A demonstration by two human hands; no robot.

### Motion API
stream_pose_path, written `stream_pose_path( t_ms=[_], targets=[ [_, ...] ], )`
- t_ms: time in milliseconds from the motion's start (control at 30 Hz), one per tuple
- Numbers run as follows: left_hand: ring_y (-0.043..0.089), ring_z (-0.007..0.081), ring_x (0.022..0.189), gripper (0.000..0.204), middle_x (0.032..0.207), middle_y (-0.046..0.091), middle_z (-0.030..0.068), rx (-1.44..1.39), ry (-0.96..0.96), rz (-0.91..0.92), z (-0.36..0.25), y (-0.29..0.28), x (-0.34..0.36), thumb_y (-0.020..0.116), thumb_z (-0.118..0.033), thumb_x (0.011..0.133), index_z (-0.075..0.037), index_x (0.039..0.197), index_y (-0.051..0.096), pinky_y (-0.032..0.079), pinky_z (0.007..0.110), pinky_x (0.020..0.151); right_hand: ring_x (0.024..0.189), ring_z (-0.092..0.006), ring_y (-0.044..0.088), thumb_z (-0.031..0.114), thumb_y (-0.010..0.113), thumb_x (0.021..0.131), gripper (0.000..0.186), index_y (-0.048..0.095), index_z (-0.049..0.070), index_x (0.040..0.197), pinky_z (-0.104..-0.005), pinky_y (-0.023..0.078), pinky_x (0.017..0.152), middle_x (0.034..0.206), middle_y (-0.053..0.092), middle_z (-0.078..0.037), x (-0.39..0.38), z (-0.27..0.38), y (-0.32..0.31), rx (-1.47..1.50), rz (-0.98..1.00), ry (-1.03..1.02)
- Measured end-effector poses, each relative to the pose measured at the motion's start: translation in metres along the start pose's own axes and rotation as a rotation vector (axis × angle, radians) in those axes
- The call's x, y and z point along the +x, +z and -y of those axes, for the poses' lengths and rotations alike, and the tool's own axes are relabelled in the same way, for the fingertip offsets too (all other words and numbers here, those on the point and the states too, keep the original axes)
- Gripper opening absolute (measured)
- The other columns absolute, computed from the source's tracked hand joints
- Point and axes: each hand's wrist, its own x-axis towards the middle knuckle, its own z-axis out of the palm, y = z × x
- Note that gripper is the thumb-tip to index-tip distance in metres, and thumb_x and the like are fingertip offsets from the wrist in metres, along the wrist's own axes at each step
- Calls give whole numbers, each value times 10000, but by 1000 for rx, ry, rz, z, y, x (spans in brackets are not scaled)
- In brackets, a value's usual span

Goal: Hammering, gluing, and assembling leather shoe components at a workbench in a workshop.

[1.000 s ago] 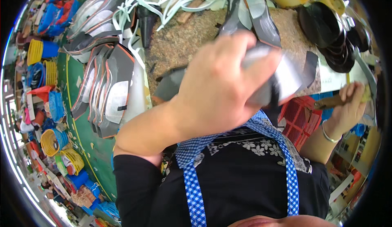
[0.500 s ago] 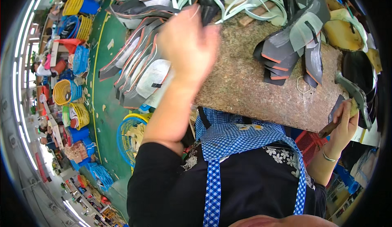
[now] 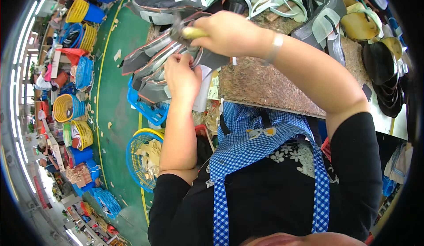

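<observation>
My right hand (image 3: 218, 34) is closed on a yellow-handled tool (image 3: 192, 33), whose dark head is too unclear to name, over the layered grey shoe pieces (image 3: 148, 60) at the left of the work surface. Just below it, my left hand (image 3: 181, 73) has its fingers bent onto one of those pieces, which have orange edges and pale patches. Pale mint straps (image 3: 278, 5) lie at the back, and more grey pieces (image 3: 324, 25) lie to the right on the speckled board (image 3: 278, 82).
Black oval pieces (image 3: 377, 64) and yellowish pads (image 3: 357, 27) sit at the right. A blue basket (image 3: 139, 100) is under the left edge, with a basket of scraps (image 3: 143, 157) below. Along the green floor (image 3: 115, 126) are many baskets, with people among benches at the far left.
My right hand has swung from the right side across to the left stack, bringing the yellow-handled tool. My left hand has moved from the board's middle to that stack and now grips a piece.
</observation>
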Motion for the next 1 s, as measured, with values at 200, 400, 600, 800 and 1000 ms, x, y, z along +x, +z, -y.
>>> stream_pose_path(
  t_ms=[200,400,600,800,1000],
  targets=[
    [490,206,868,233,930,542,104,-850,129,527,23,-56,-5,729,-5,744,-32,823,511,432,306,782,865,-346,682,228,590,861,237,686,33,956,-446,530,768,886,700,-179,47,-14,54,-325,229,-2],
    [575,249,686,359,788,615,187,-1095,240,-207,17,-198,-69,701,-274,785,56,879,599,457,347,601,893,-352,670,319,603,912,322,640,41,1069,-450,514,797,902,695,-169,45,-19,56,-250,230,74],
    [656,214,786,226,858,673,133,-385,192,-301,24,-215,-82,566,-67,846,51,1014,658,519,369,759,856,-302,683,390,661,880,420,634,-6,1017,-402,526,772,861,692,-171,22,-21,53,-68,127,194],
    [686,344,774,239,894,689,193,-408,488,818,-64,-87,-28,637,-67,887,-32,1124,646,532,373,665,852,-173,679,453,778,784,564,620,-49,989,-311,532,776,894,705,-106,-131,-28,-10,799,139,450],
    [626,380,821,239,869,655,141,-477,700,867,-138,31,-27,650,-159,852,-49,1064,624,500,445,712,827,-115,589,98,846,698,375,595,4,959,-282,498,758,899,647,-44,-271,-43,-30,408,-153,819]
  ],
)
